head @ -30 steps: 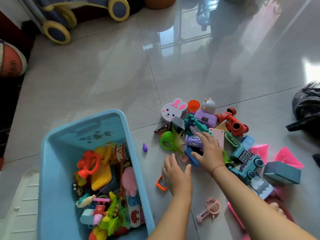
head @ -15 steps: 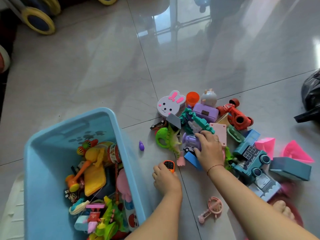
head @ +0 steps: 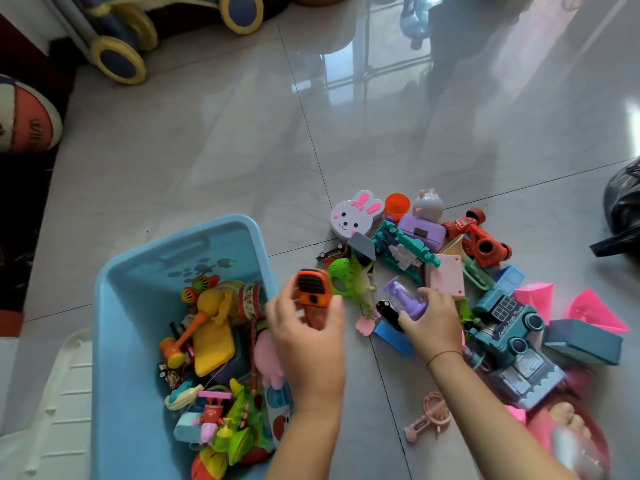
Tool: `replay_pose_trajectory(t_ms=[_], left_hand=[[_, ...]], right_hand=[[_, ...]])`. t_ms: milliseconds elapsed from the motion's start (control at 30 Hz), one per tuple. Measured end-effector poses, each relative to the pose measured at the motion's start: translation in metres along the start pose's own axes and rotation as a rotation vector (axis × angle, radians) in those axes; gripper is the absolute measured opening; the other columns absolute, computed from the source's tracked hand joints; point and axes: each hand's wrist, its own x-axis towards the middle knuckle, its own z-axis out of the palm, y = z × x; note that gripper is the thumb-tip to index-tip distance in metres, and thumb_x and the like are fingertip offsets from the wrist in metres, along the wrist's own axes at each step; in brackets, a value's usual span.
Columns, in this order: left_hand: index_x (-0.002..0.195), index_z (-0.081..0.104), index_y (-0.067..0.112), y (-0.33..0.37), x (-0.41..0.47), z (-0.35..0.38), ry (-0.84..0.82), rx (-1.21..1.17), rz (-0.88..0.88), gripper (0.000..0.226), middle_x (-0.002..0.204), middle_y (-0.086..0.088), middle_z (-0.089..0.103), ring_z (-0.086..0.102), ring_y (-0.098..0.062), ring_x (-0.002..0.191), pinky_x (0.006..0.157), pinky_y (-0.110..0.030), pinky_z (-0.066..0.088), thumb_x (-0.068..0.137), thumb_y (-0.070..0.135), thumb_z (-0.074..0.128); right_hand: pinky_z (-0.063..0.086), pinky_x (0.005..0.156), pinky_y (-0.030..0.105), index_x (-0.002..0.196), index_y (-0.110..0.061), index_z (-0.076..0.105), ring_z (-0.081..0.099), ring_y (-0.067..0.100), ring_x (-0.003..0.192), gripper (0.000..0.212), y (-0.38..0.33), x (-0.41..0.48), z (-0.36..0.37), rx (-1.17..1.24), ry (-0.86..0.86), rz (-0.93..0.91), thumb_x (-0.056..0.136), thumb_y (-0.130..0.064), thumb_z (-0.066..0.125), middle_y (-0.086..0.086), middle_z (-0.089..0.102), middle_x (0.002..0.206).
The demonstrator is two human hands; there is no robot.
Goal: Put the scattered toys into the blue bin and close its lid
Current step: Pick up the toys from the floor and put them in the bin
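The blue bin (head: pixel 114 341) stands open at lower left, half full of several colourful toys. My left hand (head: pixel 308 337) grips a small orange toy phone (head: pixel 313 294), lifted just beside the bin's right rim. My right hand (head: pixel 431 320) grips a purple toy car (head: pixel 401 299) with black wheels, raised slightly off the floor at the near edge of the toy pile. The pile holds a bunny-shaped case (head: pixel 355 214), a red monster truck (head: pixel 479 240), a teal toy train (head: pixel 509 337) and several other pieces.
The bin's white lid (head: pixel 48 420) lies on the floor left of the bin. A pink rattle (head: pixel 429 415) sits near my right forearm. A ball (head: pixel 24 116) and a ride-on toy's wheels (head: pixel 117 60) are at upper left, a black bag (head: pixel 623 209) at the right edge.
My left hand has picked the orange toy phone off the floor and raised it toward the bin. My right hand has closed round the purple car and lifted it.
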Motion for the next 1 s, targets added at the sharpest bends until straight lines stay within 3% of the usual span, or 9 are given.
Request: replay_pose_trajectory(t_ms=[100, 167, 267, 400, 567, 667, 800, 900, 1000], left_hand=[[0.12, 0.057, 0.012, -0.013, 0.025, -0.043, 0.197, 0.011, -0.003, 0.045, 0.106, 0.0, 0.052, 0.053, -0.005, 0.088, 0.072, -0.003, 0.038, 0.079, 0.021, 0.073], [0.102, 0.066, 0.024, -0.037, 0.048, -0.069, 0.331, -0.006, -0.114, 0.024, 0.104, -0.006, 0.061, 0.058, -0.019, 0.085, 0.074, -0.018, 0.046, 0.081, 0.014, 0.065], [0.079, 0.065, 0.035, -0.062, 0.075, -0.096, 0.473, -0.06, -0.297, 0.022, 0.097, -0.009, 0.068, 0.063, -0.033, 0.081, 0.071, -0.042, 0.054, 0.074, 0.018, 0.052], [0.092, 0.063, 0.025, -0.078, 0.091, -0.11, 0.577, -0.179, -0.42, 0.024, 0.101, -0.009, 0.066, 0.054, -0.017, 0.072, 0.061, -0.029, 0.043, 0.073, 0.016, 0.052], [0.106, 0.063, 0.016, -0.084, 0.092, -0.122, 0.65, -0.219, -0.423, 0.034, 0.099, -0.003, 0.059, 0.051, -0.012, 0.071, 0.055, -0.013, 0.039, 0.074, 0.012, 0.05], [0.106, 0.06, 0.019, -0.059, 0.083, -0.111, 0.57, -0.17, -0.317, 0.032, 0.105, -0.004, 0.059, 0.051, -0.006, 0.069, 0.054, -0.003, 0.036, 0.079, 0.007, 0.049], [0.103, 0.057, 0.017, -0.006, 0.051, -0.064, 0.383, -0.14, 0.038, 0.025, 0.107, -0.009, 0.054, 0.053, 0.006, 0.079, 0.071, -0.003, 0.04, 0.085, 0.001, 0.052], [0.1, 0.058, 0.015, 0.014, 0.013, -0.004, 0.084, -0.103, 0.239, 0.024, 0.102, -0.002, 0.051, 0.053, -0.013, 0.091, 0.083, -0.019, 0.044, 0.08, 0.002, 0.056], [0.119, 0.057, 0.017, -0.003, -0.019, 0.062, -0.306, 0.142, 0.207, 0.041, 0.125, -0.001, 0.049, 0.046, -0.016, 0.116, 0.1, -0.031, 0.039, 0.079, 0.011, 0.063]], right_hand=[[0.051, 0.087, 0.038, 0.109, -0.015, 0.06, 0.06, 0.025, 0.098, 0.044, -0.038, -0.026, -0.019, 0.291, 0.045, 0.102, 0.068, -0.019, 0.076, 0.009, 0.062, 0.111], [0.054, 0.08, 0.032, 0.104, -0.021, 0.059, 0.064, 0.019, 0.089, 0.041, -0.079, -0.052, -0.031, 0.544, -0.016, 0.073, 0.068, -0.018, 0.077, 0.006, 0.065, 0.105], [0.054, 0.073, 0.021, 0.106, -0.021, 0.06, 0.064, 0.007, 0.077, 0.042, -0.141, -0.099, -0.04, 0.763, -0.239, -0.085, 0.068, -0.018, 0.078, 0.001, 0.067, 0.096], [0.048, 0.082, 0.016, 0.111, -0.021, 0.058, 0.057, 0.004, 0.088, 0.044, -0.181, -0.133, -0.017, 0.559, -0.399, -0.337, 0.069, -0.024, 0.072, -0.003, 0.059, 0.103], [0.048, 0.089, 0.022, 0.118, -0.022, 0.053, 0.052, 0.008, 0.099, 0.048, -0.185, -0.142, 0.0, 0.426, -0.471, -0.491, 0.074, -0.032, 0.068, -0.006, 0.045, 0.115], [0.043, 0.086, 0.014, 0.116, -0.023, 0.056, 0.049, 0.003, 0.095, 0.045, -0.166, -0.123, -0.005, 0.459, -0.357, -0.456, 0.074, -0.03, 0.07, -0.008, 0.043, 0.116], [0.035, 0.101, 0.021, 0.113, -0.018, 0.061, 0.047, 0.015, 0.113, 0.044, -0.101, -0.066, -0.01, 0.31, -0.033, -0.32, 0.071, -0.02, 0.073, 0.002, 0.047, 0.119], [0.032, 0.105, 0.036, 0.125, -0.018, 0.056, 0.041, 0.03, 0.123, 0.059, -0.037, -0.025, -0.013, 0.05, 0.001, -0.094, 0.07, -0.022, 0.077, 0.011, 0.044, 0.132], [0.032, 0.104, 0.048, 0.132, -0.025, 0.048, 0.035, 0.034, 0.126, 0.071, 0.014, -0.008, -0.014, -0.111, -0.08, 0.025, 0.068, -0.031, 0.078, 0.008, 0.037, 0.137]])
